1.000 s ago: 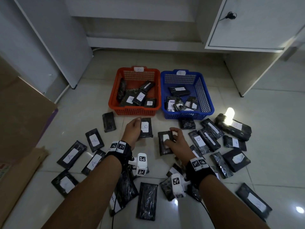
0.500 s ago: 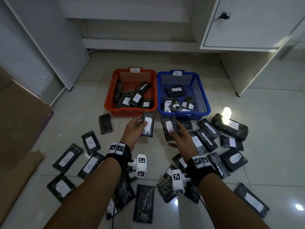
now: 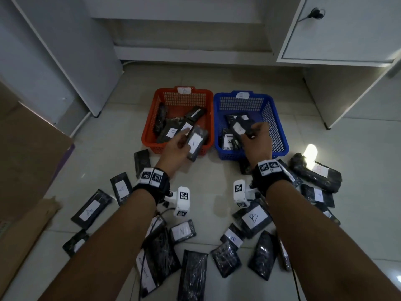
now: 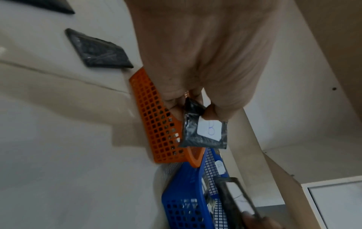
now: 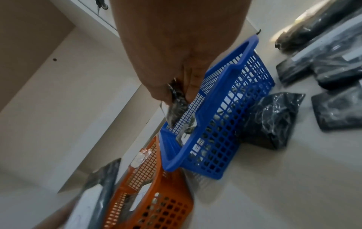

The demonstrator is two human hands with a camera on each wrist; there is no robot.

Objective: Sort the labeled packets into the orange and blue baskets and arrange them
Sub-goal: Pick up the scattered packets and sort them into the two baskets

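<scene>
Fingers (image 4: pixel 210 113) pinch packet (image 4: pixel 203 133); wrist view reads B.

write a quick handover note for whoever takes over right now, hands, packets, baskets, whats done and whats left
Left hand: grips a packet labeled B at the near rim of the orange basket, whose tag also reads B.
Right hand: pinches another packet over the blue basket, tagged A in the left wrist view; the packet's letter is unreadable.
Done: several packets lie in each basket.
Left: drop these two, sort the many loose packets on the floor, then arrange the baskets.
</scene>
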